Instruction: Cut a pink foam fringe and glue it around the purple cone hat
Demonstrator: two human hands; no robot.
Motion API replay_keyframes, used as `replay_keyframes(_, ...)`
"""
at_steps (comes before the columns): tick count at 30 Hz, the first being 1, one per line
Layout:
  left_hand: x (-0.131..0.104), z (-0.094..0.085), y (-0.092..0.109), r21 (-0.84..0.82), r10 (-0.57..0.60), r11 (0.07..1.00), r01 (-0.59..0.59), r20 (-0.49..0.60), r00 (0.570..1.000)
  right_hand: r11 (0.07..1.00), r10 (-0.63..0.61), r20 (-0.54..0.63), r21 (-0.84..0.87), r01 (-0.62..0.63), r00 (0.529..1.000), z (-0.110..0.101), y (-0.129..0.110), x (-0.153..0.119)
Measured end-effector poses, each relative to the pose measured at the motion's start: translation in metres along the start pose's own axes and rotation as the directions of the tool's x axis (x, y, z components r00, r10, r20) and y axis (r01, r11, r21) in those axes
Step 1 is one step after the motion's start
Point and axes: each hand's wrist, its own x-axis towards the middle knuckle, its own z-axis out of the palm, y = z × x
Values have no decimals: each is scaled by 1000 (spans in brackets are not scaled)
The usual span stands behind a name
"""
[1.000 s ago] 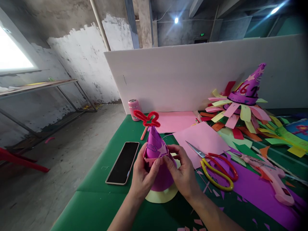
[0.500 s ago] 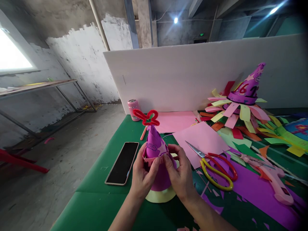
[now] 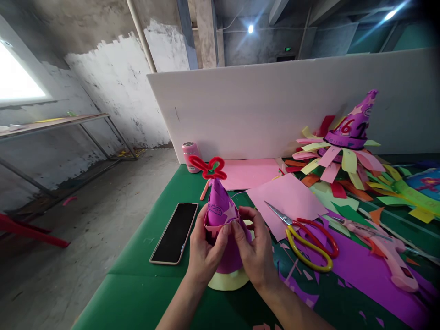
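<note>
Right forearm [image 3: 289,301] shifts slightly leftward, baring more purple scraps [image 3: 299,290]; left hand [image 3: 203,250] and right hand [image 3: 258,252] pinch the pink band [image 3: 213,231] around the purple cone [image 3: 217,197].

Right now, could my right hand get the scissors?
Probably yes. The scissors lie beside your right hand, with nothing tall between, but its fingers hold the pink band and would have to let go first.

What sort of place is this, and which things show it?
Probably a makeshift craft area in an unfinished building: the patchy grey-and-white wall, the metal scissors with red and yellow handles and the pink plastic glue gun suggest it.
</note>
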Motion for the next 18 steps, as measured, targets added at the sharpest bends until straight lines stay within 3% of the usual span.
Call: replay_keyframes(18,-2,0,-6,42,9,999,-7,-52,999,999,7,54,39,-9,999,-3,-3,1)
